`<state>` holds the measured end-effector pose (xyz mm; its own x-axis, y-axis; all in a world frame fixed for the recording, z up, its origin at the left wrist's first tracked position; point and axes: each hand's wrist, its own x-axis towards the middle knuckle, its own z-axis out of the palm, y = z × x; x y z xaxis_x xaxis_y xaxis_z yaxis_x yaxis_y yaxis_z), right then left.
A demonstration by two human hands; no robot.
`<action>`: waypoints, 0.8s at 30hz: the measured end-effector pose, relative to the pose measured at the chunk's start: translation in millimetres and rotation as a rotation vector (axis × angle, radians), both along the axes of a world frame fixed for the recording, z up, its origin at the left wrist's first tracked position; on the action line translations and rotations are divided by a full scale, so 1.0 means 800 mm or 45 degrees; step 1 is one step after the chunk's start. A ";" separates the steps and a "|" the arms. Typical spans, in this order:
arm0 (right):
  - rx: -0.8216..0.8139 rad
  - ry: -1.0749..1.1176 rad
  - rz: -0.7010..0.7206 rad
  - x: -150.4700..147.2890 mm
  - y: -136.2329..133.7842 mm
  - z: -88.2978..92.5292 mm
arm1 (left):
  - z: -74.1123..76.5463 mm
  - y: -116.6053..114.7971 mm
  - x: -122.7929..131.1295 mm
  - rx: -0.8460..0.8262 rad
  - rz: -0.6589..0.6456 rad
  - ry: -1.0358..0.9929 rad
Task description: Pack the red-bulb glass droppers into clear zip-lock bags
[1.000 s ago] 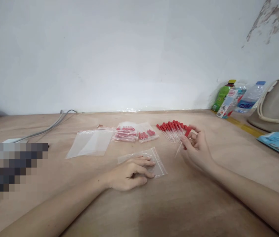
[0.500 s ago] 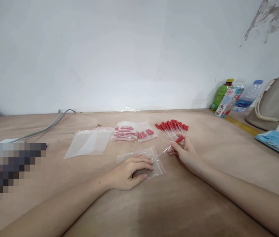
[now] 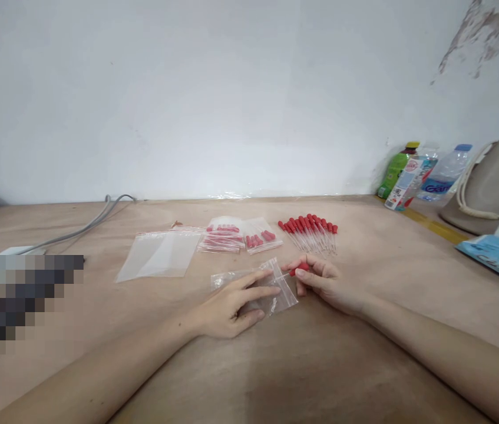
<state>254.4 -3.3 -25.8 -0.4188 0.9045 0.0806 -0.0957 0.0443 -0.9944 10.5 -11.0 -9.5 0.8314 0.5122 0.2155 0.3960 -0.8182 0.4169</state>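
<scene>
Watching remotely, I saw the wooden table (image 3: 364, 353) carrying a flat stack of empty bags (image 3: 161, 254) and, farther back, a row of loose droppers (image 3: 309, 231). Nearer me, the left hand (image 3: 231, 303) lay flat, fingers spread, on a small zip bag (image 3: 278, 301). The right hand (image 3: 324, 282) pinched one dropper (image 3: 298, 271) by its red bulb, its tip at the bag's edge; whether it was inside, I couldn't tell.
</scene>
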 end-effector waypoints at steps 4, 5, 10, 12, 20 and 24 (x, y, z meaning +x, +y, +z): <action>-0.005 -0.104 0.239 0.001 0.000 0.004 | -0.002 0.002 0.004 0.016 -0.029 -0.036; -0.004 -0.104 0.268 0.000 0.000 0.004 | -0.002 0.002 0.006 0.019 -0.039 -0.049; 0.023 -0.156 0.106 0.000 0.003 0.000 | 0.001 0.002 0.008 0.077 0.124 -0.133; -0.011 -0.203 0.016 0.006 0.007 -0.002 | 0.004 0.005 0.004 0.061 0.229 -0.132; 0.135 -0.413 -0.020 0.012 0.012 0.006 | 0.000 0.010 -0.008 0.013 0.128 -0.029; 0.061 -0.313 -0.036 0.009 0.008 0.008 | 0.000 0.007 -0.003 0.033 0.122 -0.007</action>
